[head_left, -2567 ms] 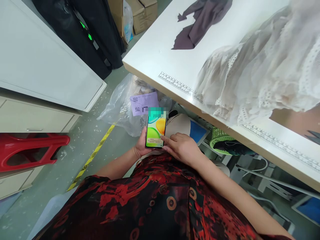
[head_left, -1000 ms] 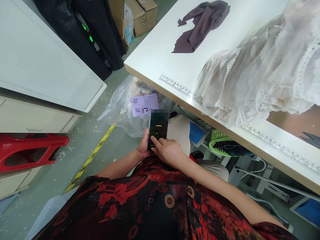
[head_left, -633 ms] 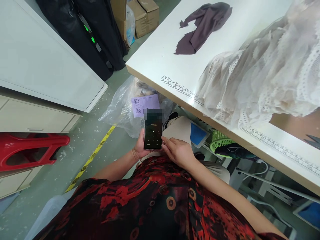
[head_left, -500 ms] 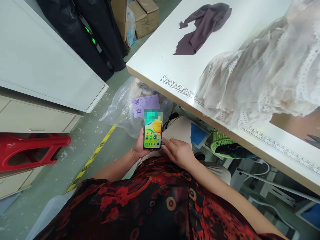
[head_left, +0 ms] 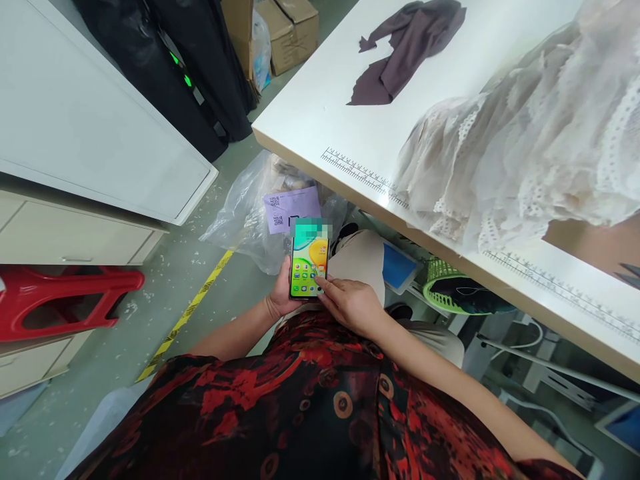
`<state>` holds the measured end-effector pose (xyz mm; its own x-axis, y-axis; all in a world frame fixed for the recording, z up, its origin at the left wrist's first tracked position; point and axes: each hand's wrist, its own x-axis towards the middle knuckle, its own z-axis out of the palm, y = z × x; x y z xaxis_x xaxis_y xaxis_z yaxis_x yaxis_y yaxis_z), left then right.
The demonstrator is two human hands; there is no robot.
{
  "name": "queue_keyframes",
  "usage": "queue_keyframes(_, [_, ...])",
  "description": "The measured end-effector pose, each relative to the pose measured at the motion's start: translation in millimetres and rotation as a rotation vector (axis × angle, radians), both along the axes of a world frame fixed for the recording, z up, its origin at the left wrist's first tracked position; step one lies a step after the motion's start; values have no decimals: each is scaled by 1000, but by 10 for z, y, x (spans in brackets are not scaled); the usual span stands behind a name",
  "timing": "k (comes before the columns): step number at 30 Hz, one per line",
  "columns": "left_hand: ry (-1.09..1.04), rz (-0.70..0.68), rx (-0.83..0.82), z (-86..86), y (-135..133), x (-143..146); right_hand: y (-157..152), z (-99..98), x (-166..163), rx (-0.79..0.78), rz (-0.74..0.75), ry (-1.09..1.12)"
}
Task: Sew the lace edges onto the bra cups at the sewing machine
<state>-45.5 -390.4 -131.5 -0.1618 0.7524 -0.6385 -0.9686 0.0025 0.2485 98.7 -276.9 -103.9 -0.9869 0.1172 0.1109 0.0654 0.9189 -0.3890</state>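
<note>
A phone (head_left: pixel 309 267) was held below the edge of the white table (head_left: pixel 310 113).
It was clasped around its lower half by the left hand (head_left: pixel 281 300); its lit screen was touched by a fingertip of the right hand (head_left: pixel 350 307), left loose and unclenched.

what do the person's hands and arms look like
The left hand and right hand are bare: no gloves, and no rings or watch show. The forearms are uncovered. The top is black with a red print and small ringed circles.
</note>
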Motion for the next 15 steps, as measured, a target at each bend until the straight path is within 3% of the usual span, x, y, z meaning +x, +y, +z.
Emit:
queue_keyframes(7, [54,-39,102,4,25,45,-49,116,-83,8,91,-228])
queue_keyframes(15, [21,-10,85,12,75,96,-88,197,-192,32,110,-274])
